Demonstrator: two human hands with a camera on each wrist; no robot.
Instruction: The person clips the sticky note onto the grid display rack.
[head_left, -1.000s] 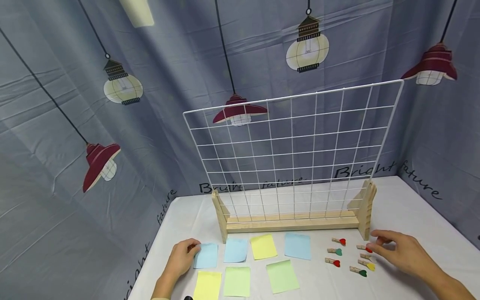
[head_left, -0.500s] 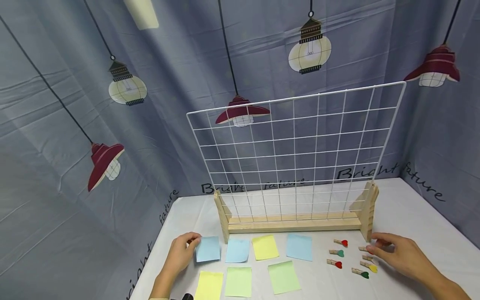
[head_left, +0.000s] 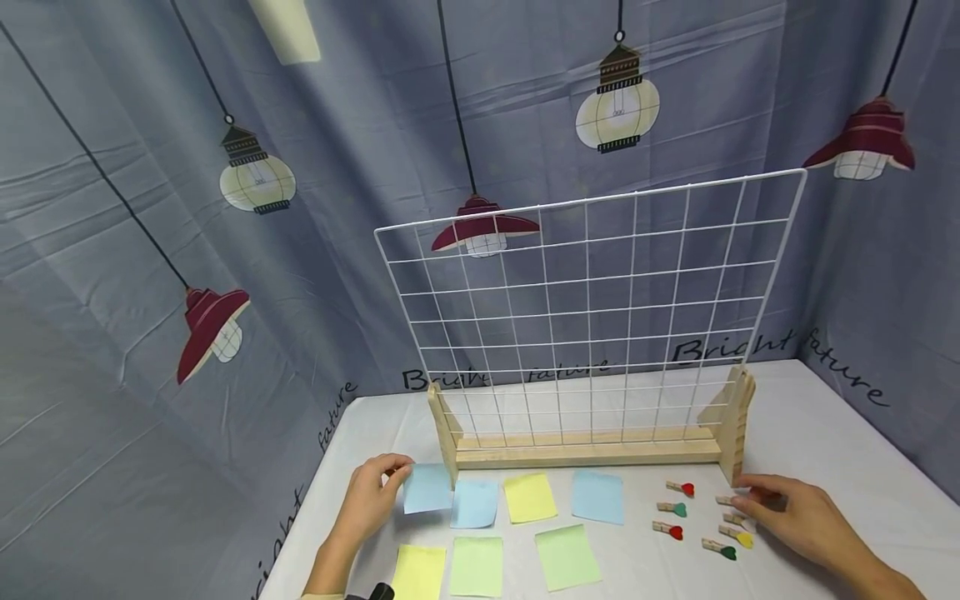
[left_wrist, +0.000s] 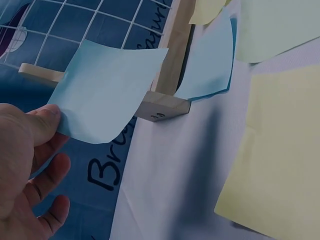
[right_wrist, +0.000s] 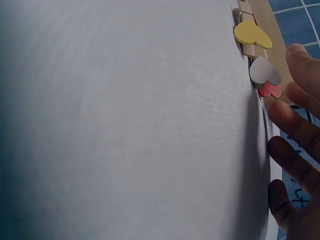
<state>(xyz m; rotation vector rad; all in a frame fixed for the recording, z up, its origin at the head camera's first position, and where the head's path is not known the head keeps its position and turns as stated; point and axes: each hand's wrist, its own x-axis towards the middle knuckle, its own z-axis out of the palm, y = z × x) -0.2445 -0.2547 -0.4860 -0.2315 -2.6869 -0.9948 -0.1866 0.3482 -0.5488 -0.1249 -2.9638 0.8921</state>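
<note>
Left hand (head_left: 372,493): thumb and a finger pinch the left edge of a blue note (left_wrist: 107,95); remaining fingers bent, off the paper. The note is raised above the bench (head_left: 795,417), its sheet extending to the right of the fingers, near the rack's left foot; contact with the foot cannot be told.

Right hand (head_left: 806,515): fingers loosely curved, thumb apart from them, nothing seen in their grasp. Just beside the fingertips: a white clip (right_wrist: 264,71) and, partly behind it, a red clip (right_wrist: 271,90). Toward the wearer from these fingers lie a yellow clip (head_left: 736,536) and a dark green clip (head_left: 719,548). Farther to their left: a teal clip (head_left: 672,508), between two more red-heart clips (head_left: 681,488).

Right of the left fingers, past the held sheet, in a row: second blue note (head_left: 474,505), yellow note (head_left: 530,497), third blue note (head_left: 597,497). Nearer the wearer than those fingers: another yellow note (head_left: 418,573), then two green notes (head_left: 477,567).

Beyond and between both hands' fingers stands the rack, a white wire grid on a wooden base (head_left: 587,452).
</note>
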